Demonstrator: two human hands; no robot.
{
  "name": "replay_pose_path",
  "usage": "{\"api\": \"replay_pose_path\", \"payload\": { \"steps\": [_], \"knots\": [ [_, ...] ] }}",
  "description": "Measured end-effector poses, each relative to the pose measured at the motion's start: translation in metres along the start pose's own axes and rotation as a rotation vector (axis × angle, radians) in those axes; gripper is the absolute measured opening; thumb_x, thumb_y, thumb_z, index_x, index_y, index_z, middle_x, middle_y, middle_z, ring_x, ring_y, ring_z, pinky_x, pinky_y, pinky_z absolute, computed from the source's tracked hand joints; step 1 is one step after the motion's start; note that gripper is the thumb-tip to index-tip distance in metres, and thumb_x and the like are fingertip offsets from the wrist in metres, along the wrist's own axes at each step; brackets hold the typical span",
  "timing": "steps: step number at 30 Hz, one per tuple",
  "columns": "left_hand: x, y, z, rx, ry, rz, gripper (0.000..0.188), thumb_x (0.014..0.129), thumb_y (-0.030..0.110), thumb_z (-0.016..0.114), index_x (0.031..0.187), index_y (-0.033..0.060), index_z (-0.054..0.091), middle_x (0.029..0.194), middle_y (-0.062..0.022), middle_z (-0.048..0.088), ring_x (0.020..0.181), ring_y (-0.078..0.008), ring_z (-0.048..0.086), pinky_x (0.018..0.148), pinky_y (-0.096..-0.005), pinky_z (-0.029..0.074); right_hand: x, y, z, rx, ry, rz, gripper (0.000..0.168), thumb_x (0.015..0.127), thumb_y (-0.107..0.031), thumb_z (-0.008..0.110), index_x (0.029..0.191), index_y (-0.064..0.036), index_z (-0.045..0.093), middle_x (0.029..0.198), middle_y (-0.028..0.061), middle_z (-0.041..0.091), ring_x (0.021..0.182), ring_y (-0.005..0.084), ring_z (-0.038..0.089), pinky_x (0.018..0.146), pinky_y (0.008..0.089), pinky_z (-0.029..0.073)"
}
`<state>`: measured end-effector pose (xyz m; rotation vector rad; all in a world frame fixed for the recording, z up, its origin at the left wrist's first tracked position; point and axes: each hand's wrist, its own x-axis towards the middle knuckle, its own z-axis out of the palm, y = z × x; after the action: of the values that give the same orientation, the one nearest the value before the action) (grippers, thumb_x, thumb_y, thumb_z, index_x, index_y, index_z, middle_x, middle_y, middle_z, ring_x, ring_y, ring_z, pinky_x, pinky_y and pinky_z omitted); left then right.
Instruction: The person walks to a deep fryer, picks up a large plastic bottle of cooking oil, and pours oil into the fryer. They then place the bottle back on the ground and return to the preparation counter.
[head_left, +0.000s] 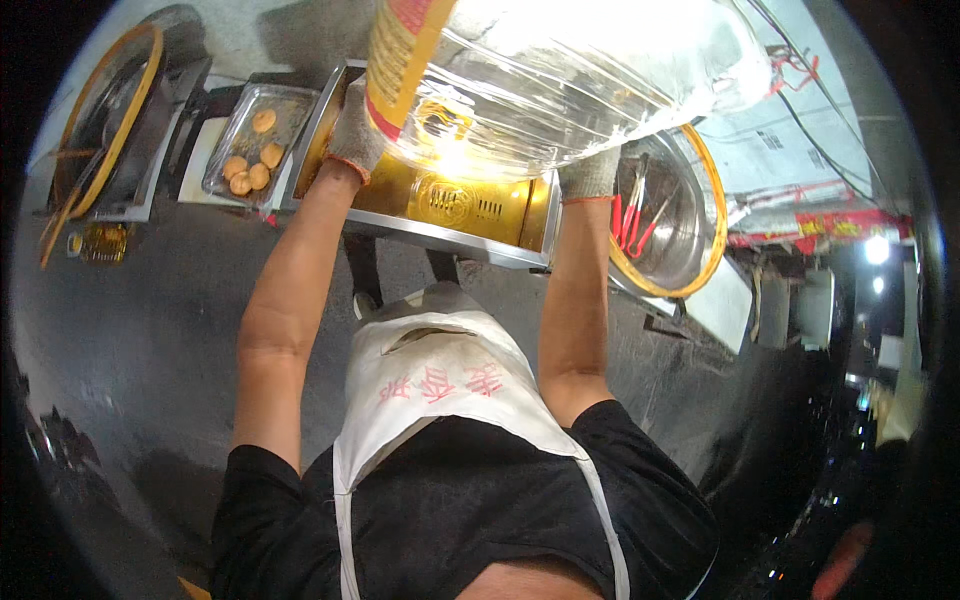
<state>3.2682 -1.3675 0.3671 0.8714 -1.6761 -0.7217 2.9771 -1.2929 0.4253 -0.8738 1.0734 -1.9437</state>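
Observation:
A large clear plastic container (570, 97) with a yellow and red label (409, 60) spans the top centre, above a steel fryer (450, 191) of golden oil. My left hand (356, 135), in a grey knit glove, is against the container's label side; its fingers are hidden. My right hand (592, 176), gloved the same way, is at the container's right underside and mostly covered by it. Whether either hand grips it cannot be told. Left of the fryer, a clear tray (300, 101) holds several round browned pieces (259, 176).
A steel bowl with a yellow rim (720, 217) at the right holds red-handled tools (634, 217). Another yellow-rimmed vessel (142, 97) stands at the far left, with a bottle of yellow liquid (105, 244) below it. Cables (825, 157) run at the upper right.

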Motion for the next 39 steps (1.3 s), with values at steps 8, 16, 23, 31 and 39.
{"api": "replay_pose_path", "payload": {
  "steps": [8,16,23,31,39],
  "knots": [
    [0.013,-0.04,-0.02,0.191,-0.272,-0.137,0.033,0.091,0.008,0.049,0.123,0.0047,0.04,0.125,-0.0121,0.049,0.117,-0.0238,0.045,0.1,-0.0318,0.035,-0.033,-0.013,0.051,0.227,0.277,0.157,0.037,0.093,-0.031,0.049,0.118,-0.004,0.051,0.109,0.0069,0.055,0.095,0.0195,0.055,0.08,0.032,0.048],
    [0.026,-0.018,-0.008,-1.257,0.044,-0.802,0.044,0.098,0.034,0.031,0.132,0.0061,0.036,0.135,-0.009,0.043,0.122,-0.0248,0.04,0.105,-0.0337,0.031,-0.045,-0.024,0.053,0.177,0.311,0.166,0.04,0.094,-0.035,0.048,0.119,-0.004,0.05,0.111,0.0068,0.054,0.1,0.0191,0.052,0.086,0.0326,0.045],
    [0.025,-0.01,0.0,-1.002,-0.077,-0.704,0.045,0.098,0.032,0.035,0.135,0.0075,0.033,0.137,-0.0069,0.04,0.125,-0.0214,0.038,0.106,-0.0302,0.028,-0.045,-0.024,0.041,0.267,0.228,0.159,0.044,0.097,-0.035,0.042,0.125,-0.002,0.046,0.122,0.0095,0.05,0.109,0.0223,0.048,0.096,0.0333,0.038],
    [0.023,-0.088,-0.002,1.054,-0.219,0.316,0.042,0.096,0.023,0.042,0.134,0.007,0.033,0.135,-0.0083,0.041,0.124,-0.0201,0.039,0.104,-0.0312,0.032,-0.033,-0.043,0.044,0.264,0.2,0.248,0.043,0.097,-0.036,0.04,0.122,-0.002,0.047,0.118,0.0086,0.051,0.103,0.0203,0.05,0.089,0.0318,0.042],
    [0.023,-0.064,-0.007,0.288,-0.317,-0.042,0.04,0.091,0.019,0.05,0.128,0.0054,0.041,0.128,-0.0099,0.049,0.118,-0.022,0.047,0.1,-0.0312,0.036,-0.02,-0.019,0.027,0.069,0.195,0.202,0.041,0.091,-0.043,0.045,0.097,-0.005,0.056,0.078,0.0013,0.049,0.068,0.0102,0.045,0.059,0.0266,0.038]
  ]
}}
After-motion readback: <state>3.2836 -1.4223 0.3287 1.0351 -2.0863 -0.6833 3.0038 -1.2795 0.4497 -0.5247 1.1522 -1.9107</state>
